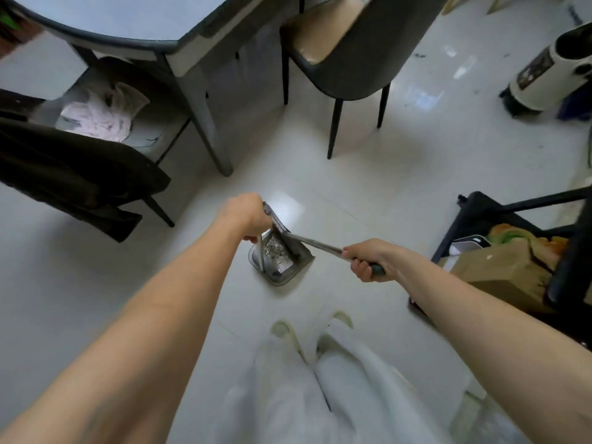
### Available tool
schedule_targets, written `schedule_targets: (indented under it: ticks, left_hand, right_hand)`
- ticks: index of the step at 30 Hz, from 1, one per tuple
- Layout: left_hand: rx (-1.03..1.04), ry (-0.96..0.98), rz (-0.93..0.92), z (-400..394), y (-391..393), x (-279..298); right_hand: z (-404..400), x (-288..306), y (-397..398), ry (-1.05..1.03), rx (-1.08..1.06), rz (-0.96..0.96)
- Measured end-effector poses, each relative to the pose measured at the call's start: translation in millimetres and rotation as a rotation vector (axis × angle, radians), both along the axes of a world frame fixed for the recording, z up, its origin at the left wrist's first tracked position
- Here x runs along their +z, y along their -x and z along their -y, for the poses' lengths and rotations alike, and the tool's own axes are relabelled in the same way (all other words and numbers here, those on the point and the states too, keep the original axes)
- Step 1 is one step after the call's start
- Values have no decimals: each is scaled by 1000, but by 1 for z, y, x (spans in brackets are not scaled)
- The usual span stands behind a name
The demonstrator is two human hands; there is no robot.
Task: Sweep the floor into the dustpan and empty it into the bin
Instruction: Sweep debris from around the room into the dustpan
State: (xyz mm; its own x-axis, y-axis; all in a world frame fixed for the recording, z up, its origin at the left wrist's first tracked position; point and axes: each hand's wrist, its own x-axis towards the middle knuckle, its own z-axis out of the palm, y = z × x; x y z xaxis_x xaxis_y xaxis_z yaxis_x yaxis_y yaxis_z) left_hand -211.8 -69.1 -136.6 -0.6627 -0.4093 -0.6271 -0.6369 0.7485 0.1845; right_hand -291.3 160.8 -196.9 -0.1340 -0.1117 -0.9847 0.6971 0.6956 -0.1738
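A grey dustpan (282, 274) stands on the white tiled floor in front of my feet, with a heap of small debris (275, 249) inside it. My left hand (248, 216) grips the top of the dustpan's upright handle. My right hand (368, 257) grips the dark grip of the broom's metal handle (315, 243), which slants down and to the left into the pan. The broom head (282, 227) lies at the pan's far side, partly hidden behind my left hand.
A grey table (179, 43) with a shelf holding cloth (99, 116) stands at the far left. Dark chairs (349, 52) flank it. A black cart with a brown bag (499, 270) is close on the right. A white appliance (551, 68) stands far right.
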Motion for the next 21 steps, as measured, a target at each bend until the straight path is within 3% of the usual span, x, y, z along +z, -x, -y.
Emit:
schedule_targets:
  ticks: [11,18,21]
  left_hand:
    - [-220,3,-125,-56,93,37]
    - [-161,-7,-149,-93,178,29]
    - [-43,-18,-154,-102,220,16]
  right_hand:
    - [-76,52,37,-24,-163,-233]
    - [-130,34,116,-5,-441,-204]
    - [-152,26,174,0,-422,-227]
